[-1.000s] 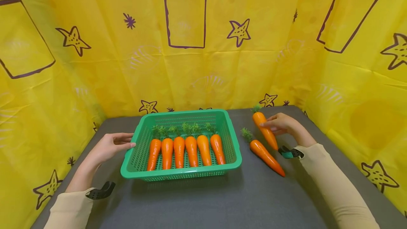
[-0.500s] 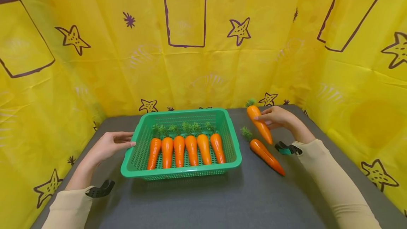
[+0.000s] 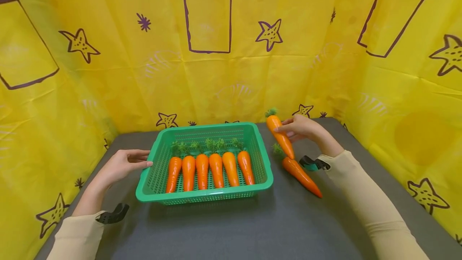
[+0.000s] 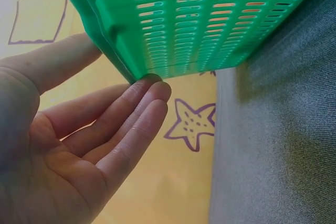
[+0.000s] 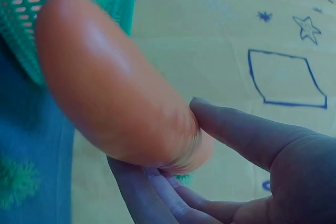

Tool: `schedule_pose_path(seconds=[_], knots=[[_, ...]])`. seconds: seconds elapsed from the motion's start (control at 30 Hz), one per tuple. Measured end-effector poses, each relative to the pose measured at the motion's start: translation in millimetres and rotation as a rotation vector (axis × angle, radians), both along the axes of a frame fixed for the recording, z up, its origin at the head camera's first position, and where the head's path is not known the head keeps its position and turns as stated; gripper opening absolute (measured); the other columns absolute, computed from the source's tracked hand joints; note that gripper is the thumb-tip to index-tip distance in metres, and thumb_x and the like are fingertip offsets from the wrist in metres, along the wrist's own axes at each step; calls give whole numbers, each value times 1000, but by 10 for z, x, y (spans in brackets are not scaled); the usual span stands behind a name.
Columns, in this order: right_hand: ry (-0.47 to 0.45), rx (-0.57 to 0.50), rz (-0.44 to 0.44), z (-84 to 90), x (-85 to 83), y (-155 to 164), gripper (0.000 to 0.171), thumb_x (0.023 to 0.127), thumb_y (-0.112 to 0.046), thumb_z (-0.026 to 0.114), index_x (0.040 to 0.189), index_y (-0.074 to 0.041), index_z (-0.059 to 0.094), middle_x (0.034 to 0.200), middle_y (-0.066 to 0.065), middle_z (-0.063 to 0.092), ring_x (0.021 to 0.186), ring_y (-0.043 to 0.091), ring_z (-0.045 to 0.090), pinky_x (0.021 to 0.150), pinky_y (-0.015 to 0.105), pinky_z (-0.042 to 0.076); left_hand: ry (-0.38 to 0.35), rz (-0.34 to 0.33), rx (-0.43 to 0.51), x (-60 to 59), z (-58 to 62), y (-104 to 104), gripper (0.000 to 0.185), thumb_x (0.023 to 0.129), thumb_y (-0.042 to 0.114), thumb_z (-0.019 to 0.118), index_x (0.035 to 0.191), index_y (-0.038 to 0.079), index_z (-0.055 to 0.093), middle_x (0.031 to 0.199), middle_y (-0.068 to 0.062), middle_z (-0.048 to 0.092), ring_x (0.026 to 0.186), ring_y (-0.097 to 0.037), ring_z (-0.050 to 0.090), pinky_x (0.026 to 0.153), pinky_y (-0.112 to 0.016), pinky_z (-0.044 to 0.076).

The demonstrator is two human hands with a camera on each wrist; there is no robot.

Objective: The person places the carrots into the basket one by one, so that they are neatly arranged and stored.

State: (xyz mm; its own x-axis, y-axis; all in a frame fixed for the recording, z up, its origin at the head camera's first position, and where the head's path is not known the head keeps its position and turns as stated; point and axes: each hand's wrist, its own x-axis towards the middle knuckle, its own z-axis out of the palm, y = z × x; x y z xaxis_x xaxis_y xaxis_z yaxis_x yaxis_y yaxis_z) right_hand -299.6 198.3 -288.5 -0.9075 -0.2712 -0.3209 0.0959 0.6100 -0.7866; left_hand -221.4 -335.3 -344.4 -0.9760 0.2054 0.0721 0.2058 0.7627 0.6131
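Note:
A green perforated plastic basket [image 3: 207, 191] stands on the dark grey tabletop, with several orange carrots [image 3: 202, 171] lying side by side in it, leafy tops toward the back. At its left rim, my left hand [image 3: 124, 167] holds the edge, thumb over the rim and fingers at its outer underside in the left wrist view. To the right of the basket my right hand [image 3: 303, 127] pinches a carrot [image 3: 280, 136] between thumb and fingers, its green top up and its tip slanting down to the right. Another carrot [image 3: 302, 177] lies on the table below it.
Yellow cloth [image 3: 234, 91] with purple stars and frames drawn on it encloses the table at the back and both sides. The grey tabletop [image 3: 223, 232] extends in front of the basket. Each wrist wears a dark strap [image 3: 113, 214].
My right hand has carried its carrot leftward and slightly up, closer to the basket's right rim. The left hand stays at the left rim, and the basket stands still.

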Motion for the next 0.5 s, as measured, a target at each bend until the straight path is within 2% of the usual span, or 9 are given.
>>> schedule_pose_path(seconds=[0.17,0.5], knots=[[-10,-18,28,33,-35,-152,72,91,-33,64,142,8,35,132,25,51,99,23,64,84,37,56,0,2,-3,-15,4,1,61,84,41,70,128,0,58,113,-18,67,101,-30,65,86,-50,51],[-6,-53,69,73,-74,-441,66,89,-30,67,138,5,43,125,23,57,96,23,66,85,41,55,-7,3,-2,-20,14,19,61,84,40,70,127,-1,58,112,-18,68,100,-29,65,85,-48,52]])
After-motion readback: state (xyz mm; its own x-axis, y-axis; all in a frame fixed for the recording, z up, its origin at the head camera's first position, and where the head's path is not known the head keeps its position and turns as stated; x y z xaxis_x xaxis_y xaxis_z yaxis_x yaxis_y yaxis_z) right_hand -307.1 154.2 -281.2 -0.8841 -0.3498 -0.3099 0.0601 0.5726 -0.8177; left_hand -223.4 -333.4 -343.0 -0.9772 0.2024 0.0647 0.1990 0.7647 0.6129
